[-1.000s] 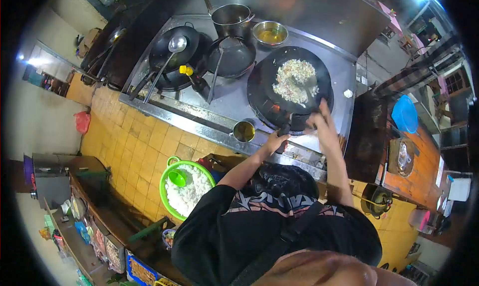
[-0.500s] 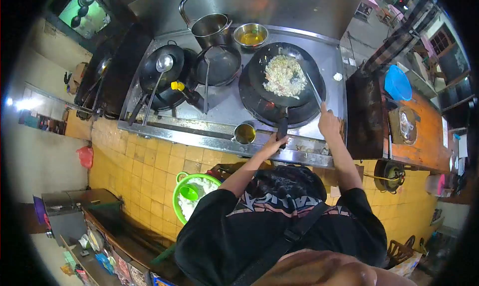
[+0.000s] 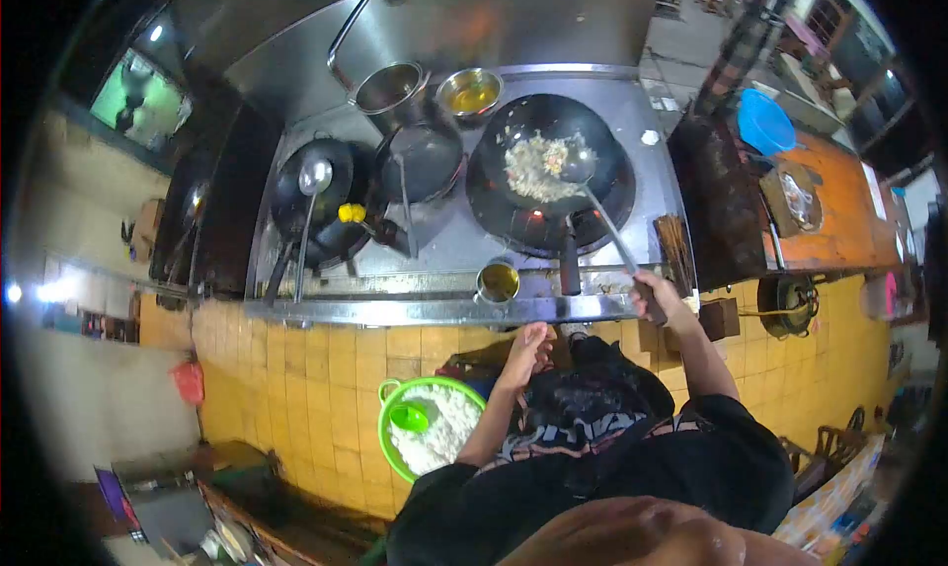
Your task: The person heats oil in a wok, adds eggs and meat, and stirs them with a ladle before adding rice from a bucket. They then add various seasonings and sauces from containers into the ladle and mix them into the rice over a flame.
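My right hand (image 3: 660, 297) is closed round the dark grip of a long metal ladle (image 3: 614, 232). The ladle's bowl rests in the wok (image 3: 602, 136), among pale rice-like food (image 3: 538, 171) with small orange bits. Toward me points the wok's handle (image 3: 570, 260), which no hand touches. My left hand (image 3: 530, 354) hovers just in front of the stove's front edge, fingers curled in, with nothing visible in them. Nearest to it are a metal cup of yellowish liquid (image 3: 498, 283) on the stove ledge and a green basket of white rice (image 3: 393, 450) below.
On the stove's left stand another wok (image 3: 286, 186) with a ladle (image 3: 315, 178) in it, a dark pan (image 3: 425, 176), a pot (image 3: 388, 89), a bowl of yellow liquid (image 3: 470, 94) and a yellow-capped bottle (image 3: 353, 213). A wooden table (image 3: 854, 196) bears a blue basin (image 3: 765, 121).
My left hand has let go of the wok handle and drawn back toward my body. The wok sits lower on the burner. My right hand has moved the ladle's bowl over the food.
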The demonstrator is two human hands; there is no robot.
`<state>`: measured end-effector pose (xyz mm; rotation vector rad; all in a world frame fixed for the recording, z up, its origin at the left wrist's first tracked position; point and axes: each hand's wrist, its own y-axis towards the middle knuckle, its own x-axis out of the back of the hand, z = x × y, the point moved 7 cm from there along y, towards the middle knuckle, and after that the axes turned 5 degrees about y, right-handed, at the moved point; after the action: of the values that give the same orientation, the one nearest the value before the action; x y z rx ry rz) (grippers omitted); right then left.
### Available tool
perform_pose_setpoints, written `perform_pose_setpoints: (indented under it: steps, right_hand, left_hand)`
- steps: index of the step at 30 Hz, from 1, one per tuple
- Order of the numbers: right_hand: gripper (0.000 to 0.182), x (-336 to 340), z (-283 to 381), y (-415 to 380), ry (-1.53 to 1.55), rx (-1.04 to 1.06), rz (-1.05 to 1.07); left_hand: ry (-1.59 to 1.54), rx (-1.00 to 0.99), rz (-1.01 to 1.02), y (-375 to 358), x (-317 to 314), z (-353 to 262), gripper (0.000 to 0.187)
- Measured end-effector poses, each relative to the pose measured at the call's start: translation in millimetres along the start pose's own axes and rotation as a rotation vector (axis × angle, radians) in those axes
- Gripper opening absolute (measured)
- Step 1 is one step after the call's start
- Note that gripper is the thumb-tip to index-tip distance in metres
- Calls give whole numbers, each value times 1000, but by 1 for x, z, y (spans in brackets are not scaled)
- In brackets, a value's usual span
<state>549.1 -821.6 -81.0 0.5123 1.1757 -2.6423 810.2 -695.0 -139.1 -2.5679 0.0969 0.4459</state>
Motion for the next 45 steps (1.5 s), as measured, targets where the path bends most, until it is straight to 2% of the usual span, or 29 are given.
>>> perform_pose_setpoints:
  steps: [1, 2, 3, 5, 7, 9, 10, 11, 13, 15, 16, 17, 19, 21, 22, 23, 25, 27, 28, 30, 31, 33, 35, 37, 39, 41, 43, 44, 45]
  right_hand:
    - [26, -22, 0, -16, -31, -27, 13]
    - [30, -26, -6, -15, -59, -143, -42]
    - [21, -29, 11, -17, -320, 32, -96]
    - [19, -30, 3, -9, -90, -111, -62]
    - [16, -28, 2, -27, -186, 3, -83]
    - [16, -33, 3, -69, -194, 132, -91]
    - [23, -29, -2, -84, -157, 192, -52]
    - [33, -25, -8, -101, -174, 244, -98]
    - [43, -19, -21, -142, -180, 277, -80]
    - [52, -14, -31, -186, -229, 437, -92]
    - [57, -10, -40, -211, -248, 414, -110]
    - [59, 2, -53, -227, -218, 444, -200]
    - [61, 24, -85, -257, -126, 529, -340]
    - [65, 41, -120, -286, -11, 524, -387]
    - [66, 57, -132, -302, -75, 684, -485]
    - [67, 75, -147, -316, -203, 880, -638]
    - [70, 108, -188, -350, -508, 1185, -1103]
    - [73, 104, -203, -422, -444, 1108, -1205]
    - [74, 99, -213, -463, -389, 1066, -1269]
    - [73, 97, -256, -515, 27, 577, -954]
    - [73, 131, -284, -516, 119, 585, -1011]
    - [67, 154, -372, -561, 58, 502, -1382]
    - [57, 147, -452, -624, 210, 453, -1670]
    - [48, 132, -542, -671, 155, 415, -2092]
    - [46, 97, -582, -681, 450, 239, -2226]
    - [42, 72, -621, -705, 566, 67, -2343]
    - [40, 66, -660, -732, 621, -18, -2437]
    - [39, 63, -676, -750, 646, -82, -2521]
    - [38, 74, -689, -762, 620, -116, -2568]
  left_hand:
    - [-64, -1, -9, -4, -4, -3, 37]
    - [-60, 33, 8, 1, -8, 2, 39]
    - [-44, 37, 38, 11, -13, 3, 39]
    - [111, 40, 70, 10, -29, -1, 42]
    - [167, 85, 124, 13, -49, -7, 42]
    - [239, 10, 180, 21, -72, -11, 39]
    - [257, 1, 180, 23, -87, -11, 37]
    - [289, -4, 228, 22, -109, -15, 37]
    - [214, 29, 268, 13, -153, -14, 36]
    - [212, 24, 366, -1, -209, -17, 36]
    - [198, -8, 434, -21, -241, -26, 38]
    - [184, -37, 503, -34, -267, -25, 40]
    - [235, 45, 595, -51, -305, 8, 34]
    - [173, 6, 459, -84, -339, 29, 26]
    - [232, -93, 381, -99, -354, 40, 22]
    - [270, -58, 445, -115, -372, 60, 22]
    - [431, -144, 686, -138, -408, 90, 21]
    - [473, -137, 797, -157, -434, 134, 25]
    - [501, -68, 848, -183, -448, 145, 24]
    - [592, -5, 978, -220, -469, 170, 22]
    - [659, -19, 1032, -202, -485, 192, 21]
    - [677, 244, 1141, -231, -494, 223, 21]
    - [769, 330, 1253, -262, -503, 247, 24]
    - [904, 386, 1307, -295, -514, 268, 25]
    - [1000, 456, 1411, -295, -521, 275, 25]
    - [1089, 518, 1495, -315, -530, 288, 26]
    - [1154, 569, 1610, -348, -552, 306, 28]
    - [1218, 464, 1682, -363, -567, 309, 27]
    - [1222, 472, 1696, -363, -581, 325, 27]
